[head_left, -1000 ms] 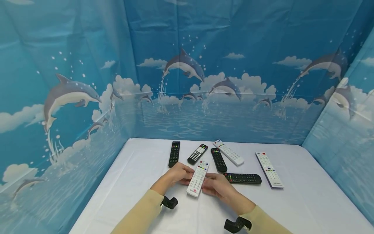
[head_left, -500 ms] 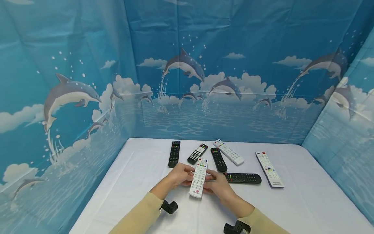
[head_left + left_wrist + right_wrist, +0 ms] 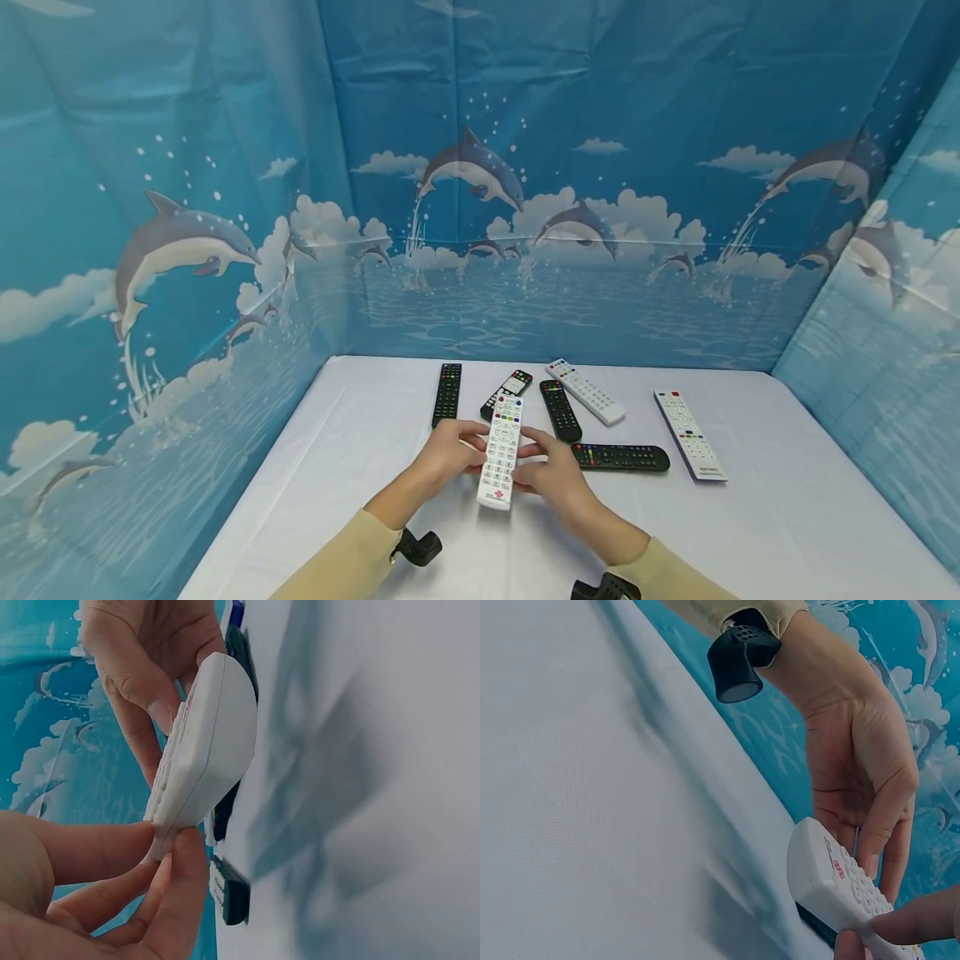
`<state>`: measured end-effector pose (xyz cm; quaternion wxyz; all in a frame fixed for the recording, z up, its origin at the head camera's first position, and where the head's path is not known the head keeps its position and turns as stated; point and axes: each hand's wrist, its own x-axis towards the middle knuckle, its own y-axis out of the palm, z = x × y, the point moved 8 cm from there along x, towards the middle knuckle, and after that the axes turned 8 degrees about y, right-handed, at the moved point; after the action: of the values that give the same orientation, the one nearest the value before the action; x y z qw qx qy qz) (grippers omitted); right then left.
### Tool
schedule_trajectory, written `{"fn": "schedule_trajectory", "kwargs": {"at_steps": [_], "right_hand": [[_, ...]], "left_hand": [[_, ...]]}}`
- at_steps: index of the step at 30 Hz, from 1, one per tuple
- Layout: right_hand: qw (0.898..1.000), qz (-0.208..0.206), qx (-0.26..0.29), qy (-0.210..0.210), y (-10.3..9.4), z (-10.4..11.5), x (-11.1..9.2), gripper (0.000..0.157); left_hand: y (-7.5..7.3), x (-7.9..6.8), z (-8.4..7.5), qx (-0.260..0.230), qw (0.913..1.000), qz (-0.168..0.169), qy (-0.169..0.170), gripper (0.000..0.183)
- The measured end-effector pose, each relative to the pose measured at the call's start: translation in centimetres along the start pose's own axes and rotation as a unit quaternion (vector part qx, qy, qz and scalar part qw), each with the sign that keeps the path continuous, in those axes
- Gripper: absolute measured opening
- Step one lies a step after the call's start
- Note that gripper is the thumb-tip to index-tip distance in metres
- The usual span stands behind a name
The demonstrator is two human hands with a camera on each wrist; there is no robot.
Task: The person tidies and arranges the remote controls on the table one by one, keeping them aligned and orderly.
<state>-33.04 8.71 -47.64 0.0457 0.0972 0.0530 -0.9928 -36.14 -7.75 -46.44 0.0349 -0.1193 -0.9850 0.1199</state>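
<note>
The held white remote [image 3: 499, 458] is up off the table, btwn both hands, keypad up, pinkish-red logo at the end nearest the person. L hand [image 3: 447, 454] pinches its L edge, thumb vs. fingers; R hand [image 3: 553, 475] does the same on the R edge. Shadows fall on the white cloth [image 3: 795, 508] below.

Right behind its far end, partly hidden: a black remote w/ white keys [image 3: 519, 382]. L of that, a long black remote [image 3: 447, 390], roughly upright to the person, near end by the L hand. Over to the R, a slim black remote [image 3: 561, 410], a slanted white remote [image 3: 587, 392] just past it, & a crosswise black remote [image 3: 622, 457] near the R hand. Farthest R, well apart: another white remote [image 3: 690, 436].

Tan sleeves [image 3: 348, 560], black wrist cam [image 3: 418, 547] on each arm; dolphin-print backdrop [image 3: 480, 300] all round.
</note>
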Motion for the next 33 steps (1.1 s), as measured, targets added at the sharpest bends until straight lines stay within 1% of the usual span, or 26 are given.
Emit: {"fn": "schedule_trajectory", "kwargs": {"at_steps": [9,14,19,24,33], "right_hand": [[1.000,0.024,0.000,-0.002,1.3,1.0,-0.7,0.077],[0.999,0.042,0.010,-0.003,2.4,1.3,-0.8,0.079],[0.998,0.057,0.021,-0.008,4.0,1.4,-1.1,0.080],[0.997,0.071,0.039,-0.008,6.1,1.7,-1.2,0.081],[0.992,0.088,0.084,0.017,9.7,1.8,-1.0,0.072]], "left_hand": [[-1.6,-1.7,-1.1,-0.001,1.0000,-0.001,0.004,0.046],[-2.6,-2.7,-1.2,0.005,1.0000,-0.003,-0.002,0.048],[-4.0,-3.6,-0.9,0.018,0.9998,-0.004,-0.005,0.049],[-5.7,-4.4,-0.6,0.034,0.9993,-0.009,-0.013,0.050],[-8.9,-5.6,0.0,0.052,0.9977,-0.032,-0.031,0.047]]}}
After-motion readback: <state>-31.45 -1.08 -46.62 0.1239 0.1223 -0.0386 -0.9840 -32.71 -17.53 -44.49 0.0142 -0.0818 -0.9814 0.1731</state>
